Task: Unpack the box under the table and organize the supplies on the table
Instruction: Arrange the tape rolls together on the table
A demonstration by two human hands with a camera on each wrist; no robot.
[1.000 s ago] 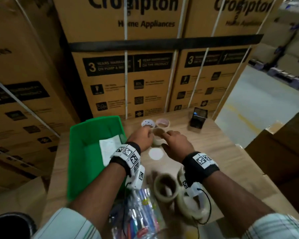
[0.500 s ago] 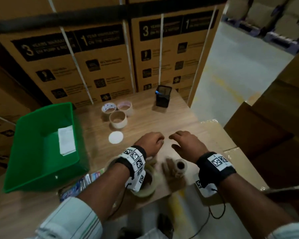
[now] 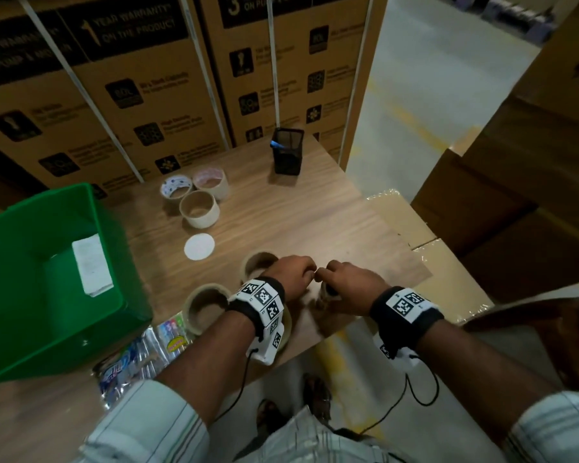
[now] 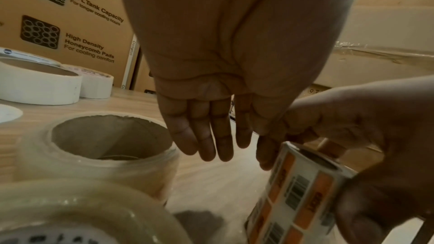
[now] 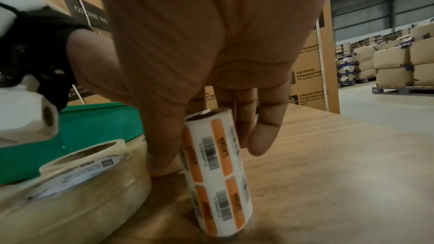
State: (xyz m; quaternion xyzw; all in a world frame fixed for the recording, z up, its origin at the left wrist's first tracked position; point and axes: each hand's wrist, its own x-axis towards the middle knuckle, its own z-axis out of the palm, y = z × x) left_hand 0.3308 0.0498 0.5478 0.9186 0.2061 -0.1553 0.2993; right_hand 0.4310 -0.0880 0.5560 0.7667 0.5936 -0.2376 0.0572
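Observation:
A roll of orange-and-white barcode labels (image 3: 328,292) (image 5: 216,170) (image 4: 298,192) stands upright near the table's front edge. My right hand (image 3: 348,282) (image 5: 209,157) grips it, thumb on one side and fingers behind. My left hand (image 3: 293,274) (image 4: 211,136) hangs beside it with straight fingers, its thumb at the roll's top rim. Clear tape rolls (image 3: 259,265) (image 3: 206,304) (image 4: 98,146) sit just left of my hands. A larger one (image 5: 77,183) lies under my left wrist.
Three tape rolls (image 3: 199,208) and a white disc (image 3: 199,246) lie further back on the wooden table (image 3: 298,222). A black mesh holder (image 3: 287,150) stands at the far edge. A green bin (image 3: 47,279) holds white paper on the left, with pen packs (image 3: 141,355) before it. Cartons wall the back.
Both hands drew back from the far tape rolls to the front edge. My right hand closed round the label roll, and my left hand came in beside it.

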